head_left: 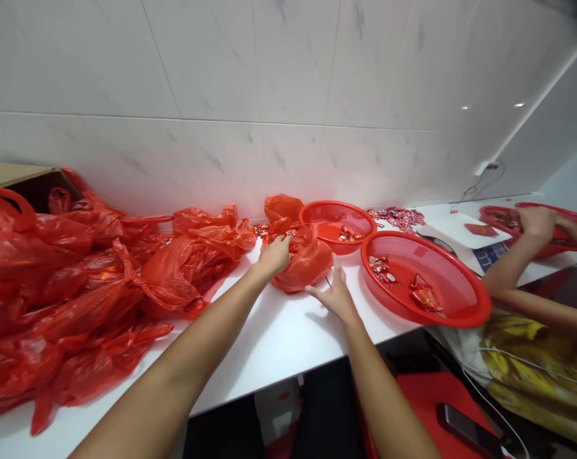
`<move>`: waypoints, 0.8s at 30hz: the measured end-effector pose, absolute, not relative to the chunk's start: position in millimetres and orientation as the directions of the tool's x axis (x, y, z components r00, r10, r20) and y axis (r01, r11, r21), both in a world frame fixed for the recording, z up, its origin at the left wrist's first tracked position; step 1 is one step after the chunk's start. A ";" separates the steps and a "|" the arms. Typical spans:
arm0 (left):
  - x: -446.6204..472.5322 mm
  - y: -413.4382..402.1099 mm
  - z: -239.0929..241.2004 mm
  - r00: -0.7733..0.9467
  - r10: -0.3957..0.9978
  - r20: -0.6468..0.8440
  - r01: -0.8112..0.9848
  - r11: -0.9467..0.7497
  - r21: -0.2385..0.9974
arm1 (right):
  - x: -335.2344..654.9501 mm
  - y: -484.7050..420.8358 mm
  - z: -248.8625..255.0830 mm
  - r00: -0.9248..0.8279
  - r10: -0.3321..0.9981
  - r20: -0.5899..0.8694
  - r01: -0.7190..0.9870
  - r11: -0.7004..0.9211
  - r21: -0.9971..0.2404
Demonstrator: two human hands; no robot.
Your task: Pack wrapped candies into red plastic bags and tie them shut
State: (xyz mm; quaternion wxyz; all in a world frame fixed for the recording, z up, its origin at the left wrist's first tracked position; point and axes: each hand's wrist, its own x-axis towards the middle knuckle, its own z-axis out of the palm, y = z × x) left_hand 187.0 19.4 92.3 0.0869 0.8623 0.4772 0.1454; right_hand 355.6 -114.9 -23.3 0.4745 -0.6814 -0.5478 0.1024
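A red plastic bag (303, 266) stands upright on the white table, its mouth bunched and partly open. My left hand (275, 255) is at the bag's near left rim, fingers closed on the plastic. Just right of the bag, my right hand (336, 294) has its thumb and fingers spread, with nothing in it. Behind the bag is a red mesh basket (317, 209) with a few wrapped pieces in it. To the right stands a larger red basket (460, 280), holding several red and gold packets (423, 294).
Many filled red plastic bags (92, 280) are heaped on the left of the table, before a cardboard box (15, 172). Small pink-red packets (400, 218) lie by the wall. At right, another person's hands (537, 223) are over more baskets. A phone (467, 428) rests on a red stool.
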 end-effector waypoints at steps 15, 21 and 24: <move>164.7 21.9 80.6 0.479 0.829 0.288 0.624 -0.552 0.553 | 342.4 -78.7 -61.1 0.338 0.894 0.295 0.722 -0.045 -0.690; 139.5 47.2 129.0 0.392 0.817 0.424 0.641 -0.573 0.511 | 343.8 -81.2 -64.5 0.366 0.875 0.317 0.691 -0.027 -0.723; 107.5 77.7 138.3 0.346 0.865 0.364 0.757 -0.487 0.435 | 344.6 -80.4 -64.8 0.382 0.861 0.335 0.685 -0.021 -0.728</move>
